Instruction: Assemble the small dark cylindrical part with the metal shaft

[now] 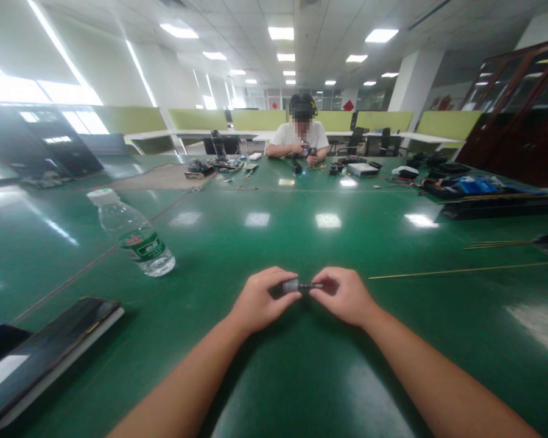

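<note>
Just ahead of me, both hands hold one short grey and black rod-like thing (305,286) level above the green table (274,237). My left hand (262,298) is closed, thumb and fingers around its thicker grey end. The thinner dark end is pinched in the fingertips of my right hand (344,295), also closed. Between the two hands a short dark stretch shows; the fingers hide part of the rest, and its exact kind cannot be made out.
A clear water bottle (139,234) with a green label stands to the left. Dark notebooks (59,359) lie at lower left. Thin brass-coloured rods (461,269) lie on the right. Across the table a person (296,134) handles small parts among electronics (363,169) and tools.
</note>
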`<action>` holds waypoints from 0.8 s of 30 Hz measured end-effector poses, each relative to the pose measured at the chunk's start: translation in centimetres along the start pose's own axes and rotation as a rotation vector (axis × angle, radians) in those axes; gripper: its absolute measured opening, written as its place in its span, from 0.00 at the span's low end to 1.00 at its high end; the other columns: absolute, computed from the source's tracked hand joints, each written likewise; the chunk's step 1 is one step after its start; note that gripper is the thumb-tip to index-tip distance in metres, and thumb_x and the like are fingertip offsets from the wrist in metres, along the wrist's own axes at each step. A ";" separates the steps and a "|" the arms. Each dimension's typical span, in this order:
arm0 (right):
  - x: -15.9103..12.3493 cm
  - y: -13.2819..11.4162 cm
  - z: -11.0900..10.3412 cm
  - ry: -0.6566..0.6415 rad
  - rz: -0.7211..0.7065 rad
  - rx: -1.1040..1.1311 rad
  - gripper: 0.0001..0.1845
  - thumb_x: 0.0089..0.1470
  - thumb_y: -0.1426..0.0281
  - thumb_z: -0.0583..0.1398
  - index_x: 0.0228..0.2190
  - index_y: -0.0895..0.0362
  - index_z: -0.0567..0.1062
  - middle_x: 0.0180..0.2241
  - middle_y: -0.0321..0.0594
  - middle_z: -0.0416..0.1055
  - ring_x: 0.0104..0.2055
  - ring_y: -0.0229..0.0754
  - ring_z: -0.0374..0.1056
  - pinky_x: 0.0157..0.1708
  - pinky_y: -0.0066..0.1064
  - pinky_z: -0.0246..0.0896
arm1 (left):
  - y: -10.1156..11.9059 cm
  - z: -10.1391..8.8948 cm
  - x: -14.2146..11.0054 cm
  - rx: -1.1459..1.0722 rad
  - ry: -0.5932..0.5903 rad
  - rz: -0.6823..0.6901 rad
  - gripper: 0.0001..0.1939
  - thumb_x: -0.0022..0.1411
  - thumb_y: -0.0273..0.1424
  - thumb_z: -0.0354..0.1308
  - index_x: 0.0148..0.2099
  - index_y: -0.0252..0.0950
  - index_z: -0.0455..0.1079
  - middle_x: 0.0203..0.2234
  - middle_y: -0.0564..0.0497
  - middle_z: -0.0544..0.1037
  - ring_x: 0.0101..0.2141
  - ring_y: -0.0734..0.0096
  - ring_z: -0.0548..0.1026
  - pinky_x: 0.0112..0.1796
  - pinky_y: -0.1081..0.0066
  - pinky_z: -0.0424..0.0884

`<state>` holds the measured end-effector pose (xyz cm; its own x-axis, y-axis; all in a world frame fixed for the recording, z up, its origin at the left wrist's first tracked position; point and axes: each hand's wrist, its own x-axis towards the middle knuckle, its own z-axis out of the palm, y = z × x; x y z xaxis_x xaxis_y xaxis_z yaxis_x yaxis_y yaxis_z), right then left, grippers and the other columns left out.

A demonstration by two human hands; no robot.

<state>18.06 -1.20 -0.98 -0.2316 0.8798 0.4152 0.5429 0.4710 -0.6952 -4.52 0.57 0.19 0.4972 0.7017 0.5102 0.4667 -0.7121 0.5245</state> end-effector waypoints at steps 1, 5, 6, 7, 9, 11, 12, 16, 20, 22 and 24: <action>0.0 0.0 0.0 0.002 0.003 0.001 0.02 0.48 0.72 0.66 0.29 0.56 0.79 0.27 0.37 0.77 0.28 0.40 0.70 0.30 0.28 0.62 | 0.0 0.0 0.0 0.001 -0.001 -0.002 0.13 0.60 0.35 0.64 0.46 0.37 0.76 0.37 0.46 0.80 0.37 0.65 0.77 0.40 0.66 0.73; -0.1 -0.1 -0.1 0.011 0.010 0.007 0.02 0.49 0.72 0.66 0.29 0.57 0.79 0.27 0.37 0.76 0.28 0.39 0.70 0.29 0.28 0.62 | -0.1 -0.1 0.0 -0.001 0.001 -0.005 0.13 0.60 0.35 0.64 0.46 0.37 0.76 0.37 0.46 0.80 0.37 0.66 0.77 0.40 0.66 0.73; 0.0 -0.1 -0.1 0.011 0.011 0.006 0.02 0.48 0.72 0.66 0.29 0.57 0.79 0.26 0.37 0.76 0.28 0.39 0.70 0.29 0.28 0.62 | -0.1 -0.1 0.0 -0.004 0.005 -0.004 0.13 0.60 0.35 0.64 0.46 0.37 0.76 0.37 0.46 0.80 0.37 0.66 0.77 0.41 0.66 0.73; 0.0 0.0 -0.1 0.011 0.013 0.004 0.02 0.48 0.72 0.66 0.29 0.57 0.79 0.26 0.37 0.76 0.28 0.39 0.70 0.29 0.28 0.62 | -0.1 -0.1 0.0 -0.006 0.009 -0.004 0.13 0.60 0.35 0.64 0.46 0.37 0.76 0.37 0.46 0.80 0.37 0.66 0.77 0.41 0.66 0.73; 0.0 0.0 -0.2 0.010 0.014 0.001 0.02 0.48 0.72 0.66 0.29 0.56 0.79 0.26 0.37 0.76 0.28 0.40 0.70 0.29 0.28 0.62 | -0.1 -0.1 0.0 -0.006 0.015 -0.003 0.13 0.60 0.35 0.65 0.46 0.37 0.76 0.37 0.46 0.80 0.38 0.65 0.77 0.41 0.66 0.73; 0.0 0.1 -0.2 0.011 0.014 0.000 0.03 0.48 0.72 0.66 0.29 0.56 0.79 0.26 0.37 0.77 0.28 0.40 0.70 0.29 0.28 0.63 | -0.1 -0.1 0.0 -0.003 0.014 -0.004 0.13 0.60 0.35 0.64 0.46 0.37 0.76 0.38 0.46 0.80 0.38 0.65 0.77 0.41 0.66 0.73; 0.0 0.1 -0.2 0.013 0.015 0.000 0.03 0.48 0.72 0.66 0.29 0.56 0.79 0.27 0.37 0.77 0.28 0.40 0.71 0.29 0.28 0.63 | -0.1 -0.2 0.0 0.000 0.012 -0.004 0.13 0.60 0.35 0.64 0.46 0.37 0.76 0.38 0.46 0.80 0.38 0.65 0.77 0.42 0.66 0.73; 0.0 0.2 -0.2 0.019 0.014 -0.005 0.03 0.48 0.72 0.66 0.29 0.56 0.79 0.26 0.37 0.77 0.27 0.39 0.70 0.28 0.28 0.63 | -0.2 -0.3 0.1 0.019 0.013 0.001 0.13 0.60 0.35 0.64 0.47 0.37 0.75 0.38 0.46 0.80 0.38 0.65 0.77 0.41 0.65 0.74; 0.0 0.2 -0.2 0.019 0.014 -0.001 0.03 0.47 0.72 0.66 0.29 0.56 0.79 0.26 0.37 0.77 0.27 0.39 0.70 0.28 0.28 0.63 | -0.3 -0.3 0.1 0.020 0.017 0.013 0.13 0.60 0.34 0.64 0.47 0.37 0.75 0.38 0.45 0.79 0.39 0.64 0.77 0.42 0.65 0.74; 0.0 0.3 -0.2 0.017 0.018 0.009 0.03 0.48 0.72 0.66 0.29 0.56 0.79 0.27 0.37 0.77 0.28 0.39 0.70 0.28 0.28 0.63 | -0.3 -0.3 0.1 0.016 0.013 0.011 0.13 0.60 0.34 0.64 0.48 0.37 0.75 0.39 0.45 0.79 0.39 0.64 0.77 0.42 0.64 0.74; 0.0 0.3 -0.2 0.016 0.023 0.016 0.03 0.48 0.73 0.66 0.30 0.56 0.79 0.27 0.37 0.77 0.28 0.40 0.71 0.29 0.28 0.64 | -0.3 -0.3 0.1 0.014 0.010 0.005 0.13 0.61 0.34 0.63 0.48 0.37 0.75 0.39 0.46 0.79 0.40 0.65 0.77 0.43 0.65 0.74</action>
<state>18.33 -1.04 -1.06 -0.2062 0.8893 0.4083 0.5350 0.4518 -0.7139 -4.87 0.85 0.30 0.4923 0.6982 0.5197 0.4748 -0.7158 0.5120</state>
